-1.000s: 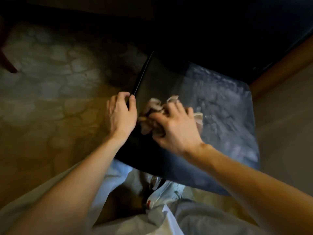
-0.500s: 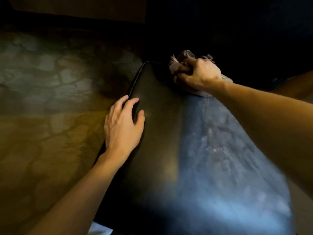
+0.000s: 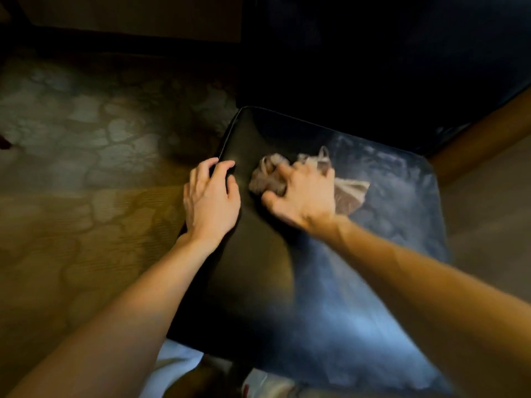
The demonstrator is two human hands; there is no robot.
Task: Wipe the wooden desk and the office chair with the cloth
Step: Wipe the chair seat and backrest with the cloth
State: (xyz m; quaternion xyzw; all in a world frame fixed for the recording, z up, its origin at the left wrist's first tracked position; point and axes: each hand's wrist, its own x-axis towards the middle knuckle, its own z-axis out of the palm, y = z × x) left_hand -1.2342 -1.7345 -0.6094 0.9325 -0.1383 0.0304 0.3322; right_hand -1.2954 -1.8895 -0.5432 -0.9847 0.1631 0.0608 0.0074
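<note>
The right grip (image 3: 304, 193) is clenched round the bunched cloth (image 3: 268, 179) and presses it onto the black chair seat (image 3: 258, 268), left of the seat's middle. Its fingertips are buried in the folds, and a corner of cloth pokes out to the right. The left grip (image 3: 211, 199) lies released and flat on the seat's left edge, just beside the cloth. Bluish glare and blur wash the seat's right half. Behind it all is dark. A wooden bar (image 3: 482, 139) at upper right could be worktop or armrest; I cannot tell. Patterned carpet (image 3: 86, 168) lies left.
</note>
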